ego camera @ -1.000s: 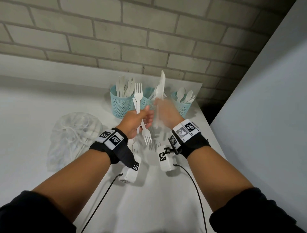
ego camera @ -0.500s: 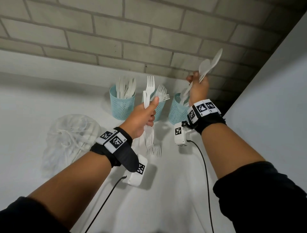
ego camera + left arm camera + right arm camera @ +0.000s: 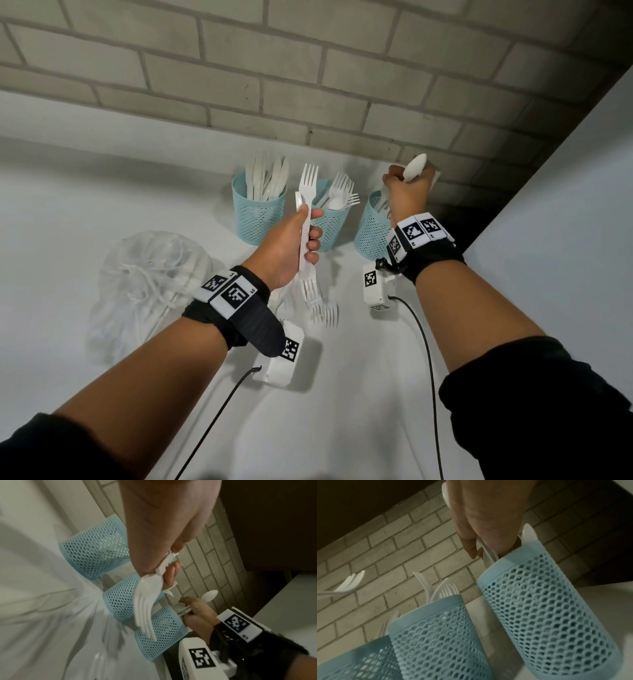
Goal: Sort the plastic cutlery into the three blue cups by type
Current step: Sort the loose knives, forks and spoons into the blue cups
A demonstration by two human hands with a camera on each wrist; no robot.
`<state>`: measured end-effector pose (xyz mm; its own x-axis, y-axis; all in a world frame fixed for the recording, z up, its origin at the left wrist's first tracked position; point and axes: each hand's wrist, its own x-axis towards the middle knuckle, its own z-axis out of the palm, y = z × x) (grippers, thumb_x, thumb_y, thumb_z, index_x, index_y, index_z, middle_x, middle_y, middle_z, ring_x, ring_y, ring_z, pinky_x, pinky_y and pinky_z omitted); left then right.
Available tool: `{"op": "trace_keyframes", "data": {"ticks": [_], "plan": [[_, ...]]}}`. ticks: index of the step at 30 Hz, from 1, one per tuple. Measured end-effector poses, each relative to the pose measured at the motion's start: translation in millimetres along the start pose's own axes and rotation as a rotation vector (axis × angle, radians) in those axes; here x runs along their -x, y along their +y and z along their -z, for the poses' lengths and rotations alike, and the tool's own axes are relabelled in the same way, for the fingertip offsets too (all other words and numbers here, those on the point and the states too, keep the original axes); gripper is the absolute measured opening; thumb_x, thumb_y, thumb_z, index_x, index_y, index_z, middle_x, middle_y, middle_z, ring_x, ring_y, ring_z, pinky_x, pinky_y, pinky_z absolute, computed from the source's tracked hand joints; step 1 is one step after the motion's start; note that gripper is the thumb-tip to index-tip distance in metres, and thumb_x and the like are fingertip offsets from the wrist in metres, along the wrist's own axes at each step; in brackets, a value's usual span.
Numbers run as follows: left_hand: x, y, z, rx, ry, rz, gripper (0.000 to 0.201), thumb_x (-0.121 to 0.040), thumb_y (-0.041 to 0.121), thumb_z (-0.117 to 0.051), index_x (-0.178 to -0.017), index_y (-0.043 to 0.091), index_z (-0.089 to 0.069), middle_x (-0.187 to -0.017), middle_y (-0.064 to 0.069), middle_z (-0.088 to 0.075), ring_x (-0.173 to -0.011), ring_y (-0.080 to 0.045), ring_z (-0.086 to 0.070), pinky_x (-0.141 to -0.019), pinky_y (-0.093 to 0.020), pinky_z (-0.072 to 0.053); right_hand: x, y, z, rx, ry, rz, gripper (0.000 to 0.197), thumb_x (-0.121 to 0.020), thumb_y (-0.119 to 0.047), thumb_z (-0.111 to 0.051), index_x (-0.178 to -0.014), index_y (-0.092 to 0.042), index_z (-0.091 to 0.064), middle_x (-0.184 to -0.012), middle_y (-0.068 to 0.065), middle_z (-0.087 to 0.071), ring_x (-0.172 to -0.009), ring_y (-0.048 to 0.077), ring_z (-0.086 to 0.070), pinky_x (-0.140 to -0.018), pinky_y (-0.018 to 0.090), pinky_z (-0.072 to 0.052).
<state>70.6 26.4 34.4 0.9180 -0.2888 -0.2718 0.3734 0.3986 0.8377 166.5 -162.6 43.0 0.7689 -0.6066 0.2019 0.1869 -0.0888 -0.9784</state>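
Left hand (image 3: pixel 287 245): grip closed around a bundle of white forks (image 3: pixel 306 219), tines pointing both up and down, held in front of the middle cup (image 3: pixel 330 228). Right hand (image 3: pixel 407 192): grip closed on spoons (image 3: pixel 414 167) directly over the right cup (image 3: pixel 371 224), handles entering its mouth. Left cup (image 3: pixel 259 212) holds knives; loose forks (image 3: pixel 325 313) and a clear plastic bag (image 3: pixel 144 291) lie on the counter (image 3: pixel 342 411); wristbands carry square coded markers, text unreadable.

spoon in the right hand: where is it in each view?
Head: spoon sticks up from the right hand, upper right.
Left wrist: its bowl shows right of centre.
Right wrist: its handle enters the cup, top centre.
Shared landmark: rightmost blue cup.
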Motion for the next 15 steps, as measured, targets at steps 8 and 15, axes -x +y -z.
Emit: {"op": "trace_keyframes", "data": {"ticks": [8,15], "plan": [[2,-3,7,-0.019,-0.016,-0.022,0.027,-0.102,0.031,-0.031,-0.1,0.018,-0.054,-0.068,0.001,-0.038,-0.057,-0.009,-0.033,-0.049,-0.02,-0.027,3,-15,5,0.065,0.049,0.212,0.069,-0.079,0.007,-0.064,-0.137,-0.012,-0.032,-0.092,-0.019,-0.045,-0.096,0.013,-0.054,-0.085,0.015,-0.043],[5,-2,13,0.019,-0.037,-0.016,0.026,-0.102,0.028,-0.033,-0.103,0.018,-0.057,-0.069,0.002,-0.04,-0.058,-0.008,-0.035,-0.048,-0.019,-0.031,1,-13,11,0.078,0.15,0.214,0.083,-0.074,0.007,-0.069,-0.14,-0.019,-0.028,-0.119,0.012,-0.05,-0.1,0.017,-0.058,-0.087,0.025,-0.051]]}}
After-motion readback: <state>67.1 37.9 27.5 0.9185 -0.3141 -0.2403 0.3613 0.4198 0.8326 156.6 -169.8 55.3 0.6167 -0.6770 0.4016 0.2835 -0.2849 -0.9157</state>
